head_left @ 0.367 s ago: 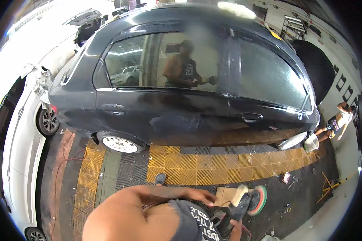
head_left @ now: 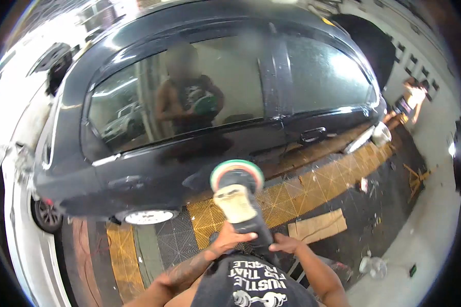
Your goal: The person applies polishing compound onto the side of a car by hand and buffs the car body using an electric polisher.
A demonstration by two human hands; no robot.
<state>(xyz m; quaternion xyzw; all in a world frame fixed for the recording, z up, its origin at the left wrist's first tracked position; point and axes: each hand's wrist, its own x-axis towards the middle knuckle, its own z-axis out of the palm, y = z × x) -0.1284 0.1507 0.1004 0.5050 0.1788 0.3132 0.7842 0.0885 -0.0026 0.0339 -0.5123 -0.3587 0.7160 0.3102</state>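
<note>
A black and cream polisher [head_left: 241,204] points away from my body, its round pad, edged in green and red, near the lower side of the black car [head_left: 189,163]. My left hand [head_left: 231,239] is closed round the left side of the tool's body, thumb across it. At the rear end, on the right, my right hand [head_left: 286,244] has its fingers closed against the tool; the fingertips are partly hidden. Whether the pad touches the door cannot be told.
A flat cardboard piece [head_left: 317,226] lies on the tiled floor. At the right, another person [head_left: 409,102] stands near a white bucket [head_left: 381,134]. A white car [head_left: 15,240] is at the left, and a clear plastic bag [head_left: 375,267] lies lower right.
The polisher has moved left and up, from the lower right to the middle. My left hand was open beside it and now grips it. The view has turned and moved nearer the black car.
</note>
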